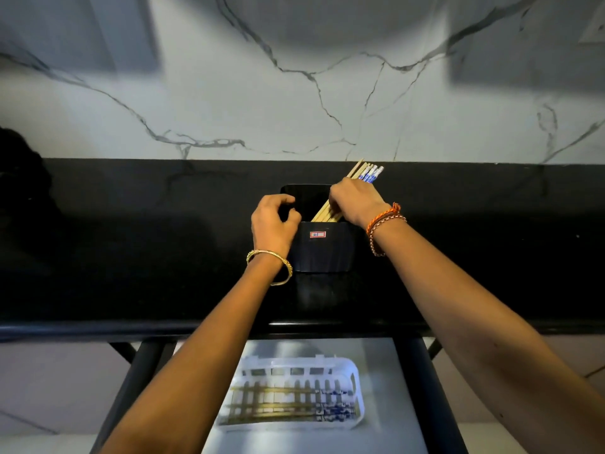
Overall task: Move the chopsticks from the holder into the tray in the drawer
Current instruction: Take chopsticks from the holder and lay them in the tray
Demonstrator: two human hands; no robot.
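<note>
Gripping the bamboo chopsticks [365, 172] in the black holder [322, 245], your right hand [355, 199] has its fingers [334, 199] clenched round the bundle, which leans up and away past the holder's right rim. Your left hand [273, 224] steadies the holder's left wall. The white tray [355, 371] lies below the holder, toward you.

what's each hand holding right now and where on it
The right hand grips the bundle of chopsticks around mid-length, above the holder. The left hand rests at the holder's left rim, steadying it.
</note>
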